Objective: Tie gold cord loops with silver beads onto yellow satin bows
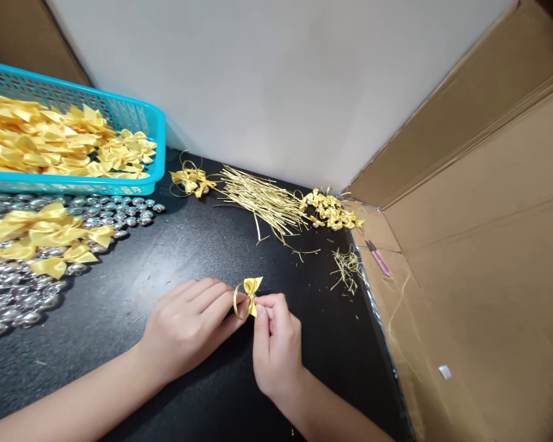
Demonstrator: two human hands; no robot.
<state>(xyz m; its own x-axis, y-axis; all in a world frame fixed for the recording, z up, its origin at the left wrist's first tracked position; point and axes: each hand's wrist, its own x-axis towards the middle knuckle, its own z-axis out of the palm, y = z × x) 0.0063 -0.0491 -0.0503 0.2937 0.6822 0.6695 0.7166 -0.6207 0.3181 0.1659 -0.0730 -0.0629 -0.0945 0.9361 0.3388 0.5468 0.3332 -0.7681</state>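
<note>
Between my two hands, just above the black tabletop, is a yellow ribbon bow (252, 293) with a loop of gold cord (236, 302) on its left side. My left hand (188, 322) pinches the bow and its cord from the left, its fingertips partly hidden behind them. From the right, my right hand (279, 344) grips the bow's lower right edge between thumb and index finger. Whether a silver bead sits within this bow cannot be made out.
A turquoise basket (159, 147) of yellow bows stands at the back left. Silver beads (13, 294) and loose bows (50, 233) lie before it. Cut gold cords (262, 199), finished bows (332, 210) and cord scraps (347, 269) lie farther back. Pink snips (379, 259) rest on cardboard at right.
</note>
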